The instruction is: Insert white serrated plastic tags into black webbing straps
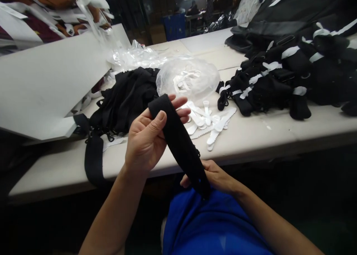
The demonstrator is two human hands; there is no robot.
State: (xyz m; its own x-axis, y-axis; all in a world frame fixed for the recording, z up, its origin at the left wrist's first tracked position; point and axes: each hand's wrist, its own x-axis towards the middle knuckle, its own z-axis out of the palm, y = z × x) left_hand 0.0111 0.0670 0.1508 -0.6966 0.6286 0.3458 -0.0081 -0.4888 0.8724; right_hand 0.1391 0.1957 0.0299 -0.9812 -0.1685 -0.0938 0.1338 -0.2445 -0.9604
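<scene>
A folded black webbing strap (182, 145) stretches slantwise between my two hands, above the table's front edge. My left hand (149, 136) grips its upper end, thumb on top and fingers behind. Lower down, my right hand (212, 175) holds the other end near my blue shirt; the strap covers part of its fingers. Just beyond lie several white plastic-looking strips with wavy edges (214, 126). A heap of loose black straps (131, 95) sits left of them, one strap hanging over the edge.
A clear plastic bag (188, 76) with white pieces stands behind the strips. Bundled black straps with white bands (267, 84) are piled on the right of the table (251, 136). At left, a tilted white board (50, 84) juts over the table, with brown and white goods behind it.
</scene>
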